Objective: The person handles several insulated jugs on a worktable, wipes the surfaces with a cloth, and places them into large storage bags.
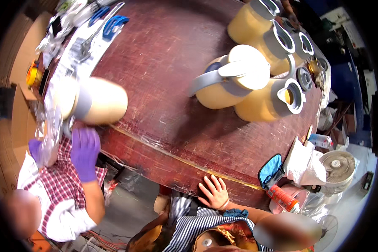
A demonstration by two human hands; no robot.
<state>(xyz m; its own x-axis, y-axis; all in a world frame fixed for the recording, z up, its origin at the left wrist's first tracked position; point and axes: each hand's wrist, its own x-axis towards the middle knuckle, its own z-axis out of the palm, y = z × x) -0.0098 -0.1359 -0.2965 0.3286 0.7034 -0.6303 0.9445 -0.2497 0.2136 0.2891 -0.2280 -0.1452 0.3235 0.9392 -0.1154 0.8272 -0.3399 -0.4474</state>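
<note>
- Cream jug with a grey collar lies on its side at the left edge of the dark red wooden table, base toward the table's middle.
- Its neck end sits in clear plastic film; how far the film goes round is hard to tell.
- A co-worker in a checked shirt is working on it. One purple-gloved hand is just under the jug at the table edge, fingers spread, not clamped on it. The other gloved hand is half hidden behind the film, so I can't tell its grip.
- The wearer's own hands aren't in view, so no grip to report.
- A second co-worker's bare hand rests flat on the near edge, holding nothing.
- Mid-table there is a capped jug with a grey handle, touching an open-topped jug. More jugs and loose grey lids are behind.
- Blue tape rolls are at far left, well apart from the jugs.
- Handling, my read:
  - The body is round and on its side at an edge, so it will roll. It wants a palm under the belly, not just fingertips.
  - The film looks slippery, so the grey collar is the safer place to grip.
</note>
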